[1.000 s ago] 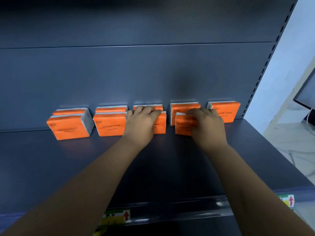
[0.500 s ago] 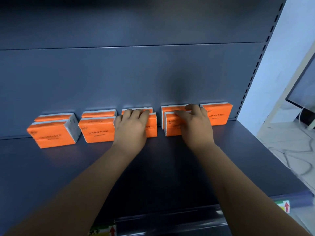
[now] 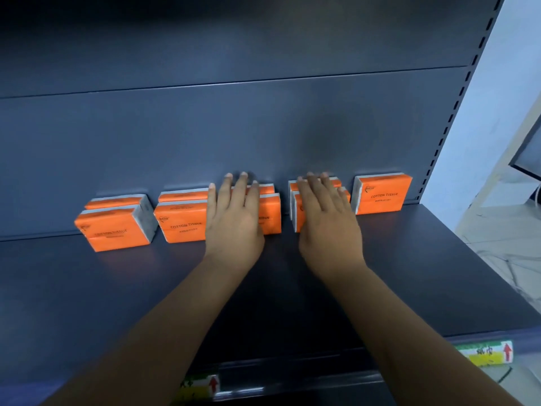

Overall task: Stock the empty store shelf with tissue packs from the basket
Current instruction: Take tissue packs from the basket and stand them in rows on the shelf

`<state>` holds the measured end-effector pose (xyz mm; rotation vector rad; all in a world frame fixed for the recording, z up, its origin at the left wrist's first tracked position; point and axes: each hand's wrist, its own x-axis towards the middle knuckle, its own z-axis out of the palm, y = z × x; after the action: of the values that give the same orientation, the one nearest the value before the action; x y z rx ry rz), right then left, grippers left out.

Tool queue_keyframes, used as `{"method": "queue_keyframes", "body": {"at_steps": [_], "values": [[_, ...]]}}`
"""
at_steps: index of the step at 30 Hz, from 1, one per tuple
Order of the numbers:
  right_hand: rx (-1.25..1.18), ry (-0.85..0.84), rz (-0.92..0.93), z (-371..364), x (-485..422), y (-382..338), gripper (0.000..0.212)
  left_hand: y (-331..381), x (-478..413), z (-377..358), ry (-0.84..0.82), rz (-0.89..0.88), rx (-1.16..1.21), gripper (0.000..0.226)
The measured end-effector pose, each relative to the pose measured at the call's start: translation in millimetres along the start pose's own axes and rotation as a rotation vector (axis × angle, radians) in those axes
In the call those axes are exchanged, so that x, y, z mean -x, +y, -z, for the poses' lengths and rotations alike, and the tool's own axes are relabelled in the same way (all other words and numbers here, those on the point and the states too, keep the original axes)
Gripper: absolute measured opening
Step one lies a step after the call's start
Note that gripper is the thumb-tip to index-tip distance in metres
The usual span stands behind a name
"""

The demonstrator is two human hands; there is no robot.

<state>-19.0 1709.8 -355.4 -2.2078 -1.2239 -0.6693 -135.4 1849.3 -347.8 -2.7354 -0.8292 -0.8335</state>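
So the tissue packs [image 3: 181, 224] sit in a line at the back of the shelf [image 3: 117, 303], running from about 10 o'clock to 2 o'clock. Most are two deep, while the lone pack [image 3: 382, 194] at 2 o'clock has nothing in front of it.

Both hands are flat with straight fingers and aren't curled round anything. The left hand [image 3: 234, 218] is over the pair at 12 o'clock, and the right hand [image 3: 325, 218] is over the pair just past 1 o'clock. I honestly can't tell through the blur whether the palms are touching the packs.

My guess on handling is that these are light, squashy and wrapped in slick film. I'd hold one across its short ends or pinch it front to back, and go gentle, because a hard squeeze just dents it. They stand on edge, so a nudge could tip one over.

As for what's in the way, the neighbours on each side are close and the back panel [image 3: 263, 127] stops any further push. The slotted upright [image 3: 456, 98] closes off the 3 o'clock end. Price tags [image 3: 491, 353] hang on the front rail at 5 and 6 o'clock. The basket isn't in view.
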Motion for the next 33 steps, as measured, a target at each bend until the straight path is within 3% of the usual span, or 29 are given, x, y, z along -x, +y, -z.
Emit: {"method": "queue_keyframes", "body": {"at_steps": [4, 9, 19, 25, 33], "values": [[-0.230, -0.036, -0.049, 9.5, 14.1, -40.2, 0.061, -2.4, 21.2, 39.1, 0.027, 0.040, 0.005, 0.072], [-0.415, -0.105, -0.088, 35.2, 37.8, -113.6, 0.069, -37.1, 82.2, 101.5, 0.009, 0.133, -0.084, 0.073], [-0.657, -0.341, 0.254, 74.4, 128.0, -336.9, 0.072, -153.9, 292.2, 238.3, -0.013, 0.561, -0.291, 0.075], [-0.648, -0.501, 0.482, 63.2, 200.3, -452.8, 0.065, -213.1, 426.8, 275.2, -0.098, 0.927, -0.309, 0.078], [-0.555, -0.816, 0.606, 13.5, 257.5, -516.2, 0.049, -237.7, 521.3, 262.0, -0.258, 1.218, -0.191, 0.070]]}}
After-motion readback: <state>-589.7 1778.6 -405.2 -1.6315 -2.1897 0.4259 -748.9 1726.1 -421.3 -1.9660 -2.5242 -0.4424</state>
